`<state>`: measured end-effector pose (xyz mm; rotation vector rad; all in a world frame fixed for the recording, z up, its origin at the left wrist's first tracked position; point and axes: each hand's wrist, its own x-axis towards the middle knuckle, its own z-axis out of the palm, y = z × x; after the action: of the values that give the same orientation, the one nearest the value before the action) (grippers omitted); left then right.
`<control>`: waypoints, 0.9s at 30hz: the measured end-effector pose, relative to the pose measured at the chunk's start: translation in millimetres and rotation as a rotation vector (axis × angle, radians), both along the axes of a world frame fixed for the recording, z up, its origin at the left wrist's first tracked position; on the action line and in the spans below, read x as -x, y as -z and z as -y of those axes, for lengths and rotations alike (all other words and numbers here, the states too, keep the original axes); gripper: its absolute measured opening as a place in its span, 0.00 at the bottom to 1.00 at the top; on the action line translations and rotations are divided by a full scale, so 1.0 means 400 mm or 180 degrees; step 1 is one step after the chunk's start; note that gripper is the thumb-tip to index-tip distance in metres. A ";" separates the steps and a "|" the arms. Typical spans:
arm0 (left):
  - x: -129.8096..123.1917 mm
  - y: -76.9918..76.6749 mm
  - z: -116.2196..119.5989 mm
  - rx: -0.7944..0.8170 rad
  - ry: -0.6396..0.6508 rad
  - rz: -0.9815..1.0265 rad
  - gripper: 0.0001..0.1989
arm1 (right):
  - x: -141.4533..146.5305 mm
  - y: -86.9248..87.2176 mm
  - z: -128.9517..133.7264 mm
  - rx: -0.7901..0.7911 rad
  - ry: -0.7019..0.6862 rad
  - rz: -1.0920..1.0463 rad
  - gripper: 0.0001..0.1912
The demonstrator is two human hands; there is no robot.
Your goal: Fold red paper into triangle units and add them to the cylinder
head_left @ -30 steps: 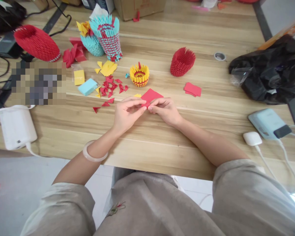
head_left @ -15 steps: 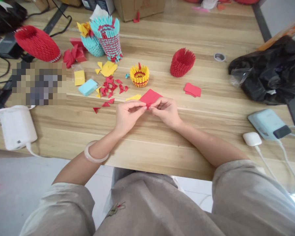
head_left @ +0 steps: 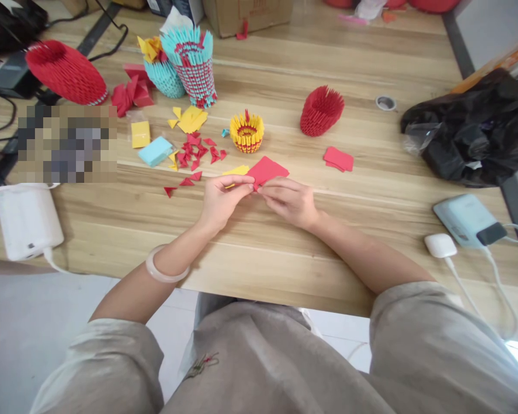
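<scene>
Between my two hands a small piece of red paper (head_left: pixel 255 187) is pinched, mostly hidden by the fingers. My left hand (head_left: pixel 224 198) grips its left side between thumb and fingers. From the right, the fingertips of my right hand (head_left: pixel 291 201) are closed on the same piece. Just behind lie flat red paper sheets (head_left: pixel 268 168) and some yellow paper (head_left: pixel 236 171). Beyond them stands a small yellow-and-red folded-paper bowl (head_left: pixel 247 133). Folded red paper triangles (head_left: pixel 193 150) are scattered to the left.
Blue paper (head_left: pixel 155 151) and yellow sheets (head_left: pixel 193 119) lie left. Farther back stand a blue-and-red paper vase (head_left: pixel 196 72) and a red paper vase (head_left: pixel 322 111). More red paper (head_left: pixel 339 158), a tape roll (head_left: pixel 385 103), a black bag (head_left: pixel 470 126) and a power bank (head_left: pixel 468 217) are right.
My right hand has turned, its fingers now straighter and reaching over the small red piece. The left hand keeps its pinch almost unmoved. The view has shifted slightly.
</scene>
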<state>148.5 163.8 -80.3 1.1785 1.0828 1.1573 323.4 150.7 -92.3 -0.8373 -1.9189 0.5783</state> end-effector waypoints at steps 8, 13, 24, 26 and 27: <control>-0.003 -0.015 0.005 0.0166 -0.0032 0.0145 0.10 | 0.004 0.012 0.000 -0.0337 0.0096 -0.0037 0.08; 0.000 -0.019 0.002 -0.0194 -0.0092 -0.0126 0.07 | 0.021 0.017 -0.002 0.1096 -0.0095 -0.1041 0.09; -0.008 -0.030 0.019 -0.0748 -0.0019 -0.0502 0.07 | 0.033 0.010 -0.005 0.1894 0.0173 -0.1621 0.14; -0.009 -0.030 0.019 -0.0645 -0.0032 -0.0453 0.07 | 0.034 0.015 -0.003 0.1732 0.0195 -0.1616 0.13; -0.009 -0.029 0.019 -0.0583 -0.0044 -0.0412 0.07 | 0.034 0.016 -0.002 0.1614 0.0197 -0.1583 0.12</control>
<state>152.3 156.3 -68.5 1.4065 1.1009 1.2246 309.9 151.4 -98.6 -0.9508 -1.3027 1.1452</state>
